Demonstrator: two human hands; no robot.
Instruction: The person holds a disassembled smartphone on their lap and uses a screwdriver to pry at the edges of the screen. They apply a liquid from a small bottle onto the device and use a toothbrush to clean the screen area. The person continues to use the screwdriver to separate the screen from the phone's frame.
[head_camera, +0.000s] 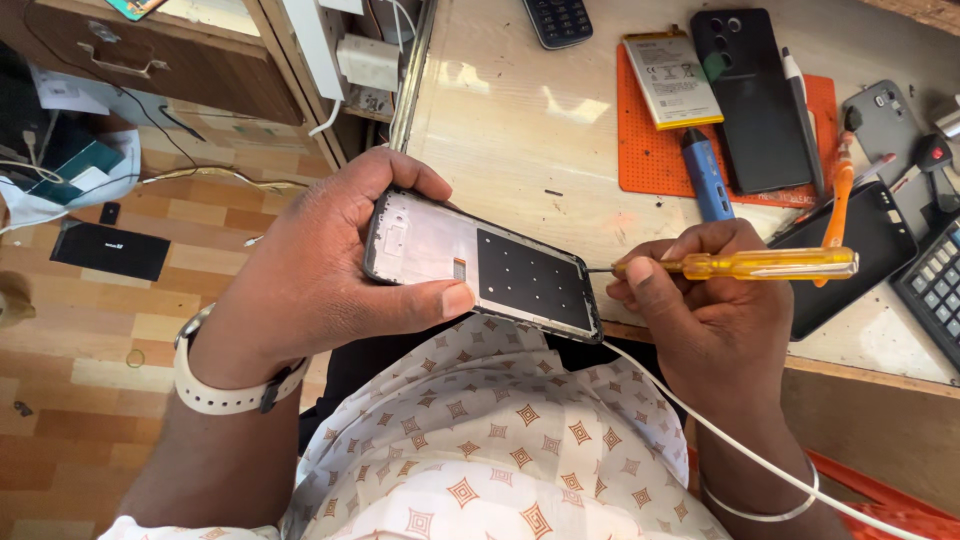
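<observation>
— Hands first: where do we have them?

— Our left hand (310, 275) curls around the phone frame (482, 265), thumb pressed flat on its inner face, fingers wrapped behind the far edge. We hold it tilted above our lap, just off the desk (520, 130) edge

— And the right?

— Our right hand (700, 310) pinches the yellow screwdriver (745, 265), its tip touching the frame's right end

— Anything holding other things?

— We see an orange mat (650, 160) on the desk, carrying a battery (672, 80) with a white label and yellow edge, a black phone (752, 100) and a blue tool (706, 172)
</observation>
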